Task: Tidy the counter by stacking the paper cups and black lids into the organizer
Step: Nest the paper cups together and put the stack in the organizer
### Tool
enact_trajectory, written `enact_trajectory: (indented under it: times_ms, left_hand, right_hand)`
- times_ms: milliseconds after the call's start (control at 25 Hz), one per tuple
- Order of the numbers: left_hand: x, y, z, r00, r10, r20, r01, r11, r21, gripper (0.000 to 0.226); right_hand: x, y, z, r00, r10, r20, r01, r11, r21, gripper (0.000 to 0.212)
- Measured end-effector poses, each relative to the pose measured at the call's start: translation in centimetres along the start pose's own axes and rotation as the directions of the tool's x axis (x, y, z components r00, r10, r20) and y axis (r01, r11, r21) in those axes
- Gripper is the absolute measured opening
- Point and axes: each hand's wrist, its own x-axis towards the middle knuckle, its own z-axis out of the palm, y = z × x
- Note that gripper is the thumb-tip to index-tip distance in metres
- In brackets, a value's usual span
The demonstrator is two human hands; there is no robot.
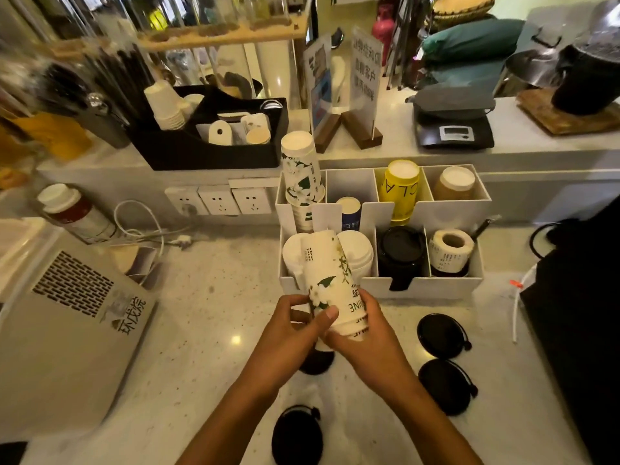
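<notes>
My left hand (295, 325) and my right hand (360, 333) both grip a short stack of white paper cups with green flower print (327, 280), held upside down just in front of the white organizer (426, 285). A taller stack of the same cups (302, 176) stands in the organizer's back left slot. Yellow cups (401, 189) and brown cups (454, 184) fill other back slots. Black lids (401, 253) sit in a front slot. Loose black lids lie on the counter: two at the right (441, 335) (446, 385), one near the bottom (297, 434), one partly hidden under my hands (317, 362).
A grey machine (67, 327) takes up the left of the counter. A black caddy with white cups (208, 135) stands on the raised ledge, with a scale (453, 124) to its right. White lids (357, 251) and a label roll (451, 250) sit in the organizer's front slots. Black equipment (577, 330) borders the right.
</notes>
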Motion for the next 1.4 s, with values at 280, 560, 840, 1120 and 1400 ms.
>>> enact_trajectory:
  times_ms: [280,560,840,1120,1400]
  left_hand:
    - [1.4,-0.1,-2.6,0.941,0.078,0.328,0.042,0.938,-0.343,0.074]
    - [2.7,0.6,-1.8,0.998,0.060,-0.022,-0.063,0.977,-0.204,0.089]
    - [5.4,0.6,-3.6,0.965,0.139,0.223,-0.083,0.966,-0.243,0.072]
    - [8.3,4.3,-6.6,0.962,0.266,0.065,-0.247,0.946,-0.209,0.079]
    - [10.6,13.2,-9.1,0.877,0.479,0.023,-0.477,0.876,-0.067,0.069]
  right_hand:
    - [-0.2,-0.4,-1.2,0.868,-0.037,0.495,-0.299,0.757,0.581,0.073]
    - [0.6,-0.5,2.0,0.953,0.079,0.293,-0.175,0.933,0.316,0.070]
    - [3.2,0.4,1.5,0.952,0.109,0.286,-0.215,0.905,0.368,0.070]
    - [6.5,7.6,2.0,0.888,0.279,-0.364,-0.342,0.932,-0.119,0.032]
    - [10.1,12.5,4.1,0.799,0.255,-0.544,-0.583,0.551,-0.597,0.088]
